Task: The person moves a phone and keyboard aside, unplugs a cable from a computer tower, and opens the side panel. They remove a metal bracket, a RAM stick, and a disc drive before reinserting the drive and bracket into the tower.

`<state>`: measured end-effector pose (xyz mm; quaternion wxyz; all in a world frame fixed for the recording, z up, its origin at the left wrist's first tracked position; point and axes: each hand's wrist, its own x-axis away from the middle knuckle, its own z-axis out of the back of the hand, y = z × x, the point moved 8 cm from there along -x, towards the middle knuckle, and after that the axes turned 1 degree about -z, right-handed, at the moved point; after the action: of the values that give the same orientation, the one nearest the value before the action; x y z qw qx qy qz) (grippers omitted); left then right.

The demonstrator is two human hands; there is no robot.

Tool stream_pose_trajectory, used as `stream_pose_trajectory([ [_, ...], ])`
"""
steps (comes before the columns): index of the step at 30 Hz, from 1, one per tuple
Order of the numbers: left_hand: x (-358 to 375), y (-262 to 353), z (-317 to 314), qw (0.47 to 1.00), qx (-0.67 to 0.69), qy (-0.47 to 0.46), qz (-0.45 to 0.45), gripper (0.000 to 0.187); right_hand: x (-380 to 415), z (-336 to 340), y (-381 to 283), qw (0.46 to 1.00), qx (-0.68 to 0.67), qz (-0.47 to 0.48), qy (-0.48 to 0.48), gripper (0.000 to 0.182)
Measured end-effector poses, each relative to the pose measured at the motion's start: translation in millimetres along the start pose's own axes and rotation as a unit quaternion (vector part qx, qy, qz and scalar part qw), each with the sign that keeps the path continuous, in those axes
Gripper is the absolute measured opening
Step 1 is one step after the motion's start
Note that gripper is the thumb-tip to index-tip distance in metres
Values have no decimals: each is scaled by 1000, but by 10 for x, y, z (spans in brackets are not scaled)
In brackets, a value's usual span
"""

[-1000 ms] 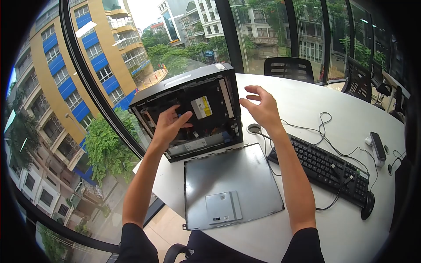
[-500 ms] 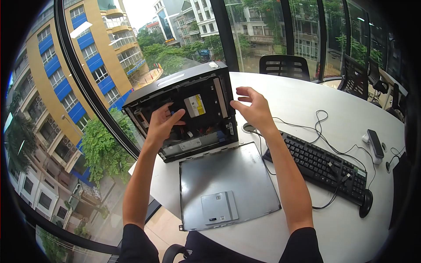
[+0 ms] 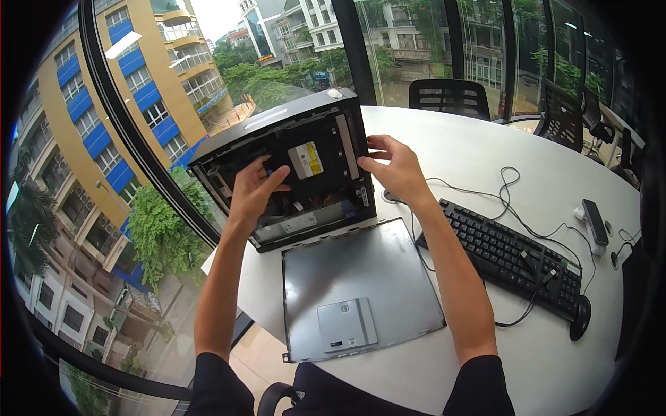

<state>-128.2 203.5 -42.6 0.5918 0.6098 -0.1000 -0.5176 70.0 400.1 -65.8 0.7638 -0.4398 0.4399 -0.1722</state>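
Note:
A black computer case [image 3: 277, 125] stands upright on the white table with its side open, showing a drive with a white and yellow label [image 3: 305, 160]. My left hand [image 3: 255, 187] is inside the opening, left of that drive, thumb and fingers apart; its fingertips are partly hidden in the dark interior. At the case's right edge is my right hand [image 3: 394, 165], thumb and fingers spread, fingertips by the frame. In front of the case, a grey metal side panel [image 3: 361, 277] lies flat.
Right of the panel lies a black keyboard [image 3: 499, 249] with cables over it and a black mouse [image 3: 581, 319] at its end. A small black device [image 3: 594, 223] stands farther right. Black chairs [image 3: 449, 98] are behind the table, and windows rise at the left and back.
My right hand has moved slightly left, closer to the case's right edge. My left hand remains inside the opening. The whole view has shifted a little.

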Motion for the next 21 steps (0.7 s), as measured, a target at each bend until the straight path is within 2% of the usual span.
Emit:
stream_pose_trajectory([
  [9, -6, -4, -66, 998, -28, 39, -37, 56, 49, -67, -28, 1000, 28, 13, 1, 58],
  [12, 62, 42, 1, 988, -99, 104, -49, 46, 39, -103, 49, 999, 39, 4, -7, 64],
  [15, 189, 472, -56, 915, -331, 163, -162, 41, 60, -121, -12, 999, 37, 16, 2, 67],
  [18, 265, 602, -149, 848, -441, 209, -206, 40, 62, -163, -17, 996, 76, 45, 16, 76],
  [21, 306, 645, -177, 796, -480, 247, -274, 42, 93, -211, -99, 991, 102, 85, 23, 79],
])
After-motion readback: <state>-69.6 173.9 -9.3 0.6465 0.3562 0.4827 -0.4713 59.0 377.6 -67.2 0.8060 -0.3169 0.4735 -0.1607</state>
